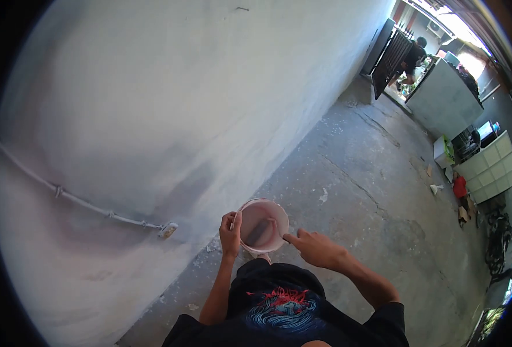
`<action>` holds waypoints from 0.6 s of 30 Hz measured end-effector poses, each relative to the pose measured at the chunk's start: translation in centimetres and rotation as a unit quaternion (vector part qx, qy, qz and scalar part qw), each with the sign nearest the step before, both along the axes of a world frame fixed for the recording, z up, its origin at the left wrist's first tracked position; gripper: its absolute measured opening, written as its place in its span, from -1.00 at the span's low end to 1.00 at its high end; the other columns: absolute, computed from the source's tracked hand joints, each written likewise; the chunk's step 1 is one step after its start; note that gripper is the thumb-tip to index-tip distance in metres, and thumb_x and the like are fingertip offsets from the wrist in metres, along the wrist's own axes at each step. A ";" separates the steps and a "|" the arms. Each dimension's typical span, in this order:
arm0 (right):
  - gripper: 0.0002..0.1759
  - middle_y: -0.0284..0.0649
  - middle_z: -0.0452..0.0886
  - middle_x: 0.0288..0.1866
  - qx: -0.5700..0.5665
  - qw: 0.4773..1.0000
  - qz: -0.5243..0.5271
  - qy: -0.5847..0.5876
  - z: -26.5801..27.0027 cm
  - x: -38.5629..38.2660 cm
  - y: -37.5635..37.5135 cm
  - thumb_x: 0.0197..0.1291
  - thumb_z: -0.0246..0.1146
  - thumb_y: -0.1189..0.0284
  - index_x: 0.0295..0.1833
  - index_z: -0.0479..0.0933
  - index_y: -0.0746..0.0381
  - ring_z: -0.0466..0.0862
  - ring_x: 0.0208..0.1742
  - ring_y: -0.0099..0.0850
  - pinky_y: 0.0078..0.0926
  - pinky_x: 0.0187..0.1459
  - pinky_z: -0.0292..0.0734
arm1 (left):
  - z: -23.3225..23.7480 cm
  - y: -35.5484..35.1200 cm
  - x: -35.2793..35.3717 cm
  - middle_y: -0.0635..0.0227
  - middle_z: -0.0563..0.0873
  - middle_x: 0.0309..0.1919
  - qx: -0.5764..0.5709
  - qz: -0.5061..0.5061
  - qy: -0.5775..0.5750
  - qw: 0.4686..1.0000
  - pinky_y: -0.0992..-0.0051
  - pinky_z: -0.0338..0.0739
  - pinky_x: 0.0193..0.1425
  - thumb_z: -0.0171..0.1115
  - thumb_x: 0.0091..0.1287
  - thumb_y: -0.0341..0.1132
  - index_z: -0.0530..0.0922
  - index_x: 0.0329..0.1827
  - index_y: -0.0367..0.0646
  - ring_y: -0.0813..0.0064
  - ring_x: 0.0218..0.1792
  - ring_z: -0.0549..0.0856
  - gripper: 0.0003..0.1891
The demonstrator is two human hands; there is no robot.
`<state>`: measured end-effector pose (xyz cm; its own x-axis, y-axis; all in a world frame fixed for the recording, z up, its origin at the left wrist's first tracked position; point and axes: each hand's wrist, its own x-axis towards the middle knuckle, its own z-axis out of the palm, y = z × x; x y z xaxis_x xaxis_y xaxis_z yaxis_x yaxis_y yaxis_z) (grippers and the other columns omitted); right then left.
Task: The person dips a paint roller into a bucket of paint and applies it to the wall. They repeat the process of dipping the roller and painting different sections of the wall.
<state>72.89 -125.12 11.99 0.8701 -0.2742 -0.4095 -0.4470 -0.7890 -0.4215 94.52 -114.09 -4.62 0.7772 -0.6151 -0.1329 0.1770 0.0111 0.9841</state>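
A pinkish-white bucket (283,215) is held in front of my body, its open top facing up at me. My left hand (230,234) grips its rim on the left side, thumb near the edge and fingers outside. Inside lies the grey sleeve of a paint roller (260,232), tilted against the inner wall, with a thin bent frame running toward the right rim. My right hand (316,248) is closed at that rim around the roller's handle, mostly hidden by the fingers. Paint in the bucket is hard to make out.
A pale, patchy wall (209,104) rises at my left, with a conduit (82,200) ending in a small box (167,231). Concrete floor (360,191) with flecks spreads right. A person (412,61) is beside a dark gate (390,61); a white panel (490,168) and clutter line the right.
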 end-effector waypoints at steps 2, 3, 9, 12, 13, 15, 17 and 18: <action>-0.45 0.26 0.54 -0.03 0.016 1.000 -0.007 -0.002 1.0 0.9 -2.3 0.14 0.14 0.66 0.29 0.31 0.34 0.63 -0.05 0.21 0.09 -0.03 0.54 | -2.2 -0.8 -0.1 0.49 0.59 -0.30 -0.005 0.027 0.008 1.000 0.66 0.40 -0.12 0.30 0.44 -0.14 0.56 -0.14 -0.24 0.71 -0.27 0.52 -0.71; -0.45 0.27 0.53 -0.02 0.022 1.000 -0.018 -0.009 1.2 1.4 -3.2 0.13 0.15 0.66 0.29 0.30 0.37 0.63 -0.07 0.22 0.07 -0.05 0.53 | -2.7 -1.0 -0.2 0.48 0.61 -0.28 -0.007 0.022 0.035 0.999 0.65 0.41 -0.08 0.29 0.44 -0.14 0.56 -0.13 -0.24 0.70 -0.24 0.53 -0.71; -0.53 0.19 0.59 -0.13 0.013 0.998 -0.016 -0.057 1.1 3.4 -5.2 0.30 0.18 0.42 0.29 0.35 0.30 0.62 -0.05 0.20 0.04 -0.01 0.51 | -4.1 -3.5 -0.8 0.53 0.61 -0.28 -0.012 0.033 0.089 0.995 0.65 0.40 -0.01 0.26 0.47 -0.15 0.58 -0.04 -0.25 0.72 -0.19 0.53 -0.70; -0.52 0.19 0.60 -0.08 0.012 0.994 -0.012 -0.112 1.0 3.9 -6.4 0.30 0.24 0.37 0.26 0.35 0.31 0.63 -0.04 0.17 0.01 -0.01 0.52 | -4.4 -4.8 -1.1 0.52 0.61 -0.27 -0.028 0.049 0.076 0.995 0.64 0.40 0.00 0.25 0.47 -0.16 0.58 -0.01 -0.25 0.72 -0.19 0.53 -0.70; -0.52 0.19 0.60 -0.08 0.014 0.994 -0.008 -0.111 1.0 4.0 -6.8 0.30 0.24 0.37 0.26 0.35 0.31 0.63 -0.04 0.17 0.01 -0.01 0.52 | -4.5 -5.1 -1.2 0.52 0.61 -0.27 -0.027 0.054 0.077 0.995 0.64 0.40 0.00 0.25 0.47 -0.16 0.58 -0.01 -0.25 0.72 -0.19 0.53 -0.70; -0.55 0.15 0.61 -0.05 0.030 0.986 -0.025 -0.160 1.1 4.6 -7.6 0.28 0.27 0.42 0.23 0.37 0.30 0.64 -0.05 0.15 -0.01 -0.04 0.54 | -4.5 -5.6 -1.3 0.50 0.62 -0.25 -0.040 0.069 0.117 0.990 0.63 0.41 0.02 0.25 0.48 -0.16 0.59 -0.02 -0.26 0.70 -0.17 0.54 -0.70; -0.58 0.12 0.62 -0.06 0.034 0.981 -0.019 -0.189 1.3 5.1 -8.2 0.27 0.28 0.44 0.19 0.38 0.29 0.65 -0.07 0.12 -0.03 -0.06 0.55 | -4.3 -6.0 -1.7 0.49 0.63 -0.24 -0.043 0.083 0.116 0.989 0.62 0.41 0.02 0.25 0.47 -0.16 0.59 -0.02 -0.26 0.69 -0.16 0.54 -0.70; -0.61 0.08 0.63 -0.08 0.039 0.975 -0.019 -0.218 1.4 5.3 -8.5 0.26 0.28 0.46 0.16 0.39 0.28 0.66 -0.09 0.10 -0.05 -0.07 0.56 | -4.4 -6.0 -2.1 0.47 0.63 -0.23 -0.044 0.092 0.116 0.988 0.61 0.42 0.03 0.25 0.47 -0.16 0.59 -0.02 -0.27 0.68 -0.15 0.55 -0.69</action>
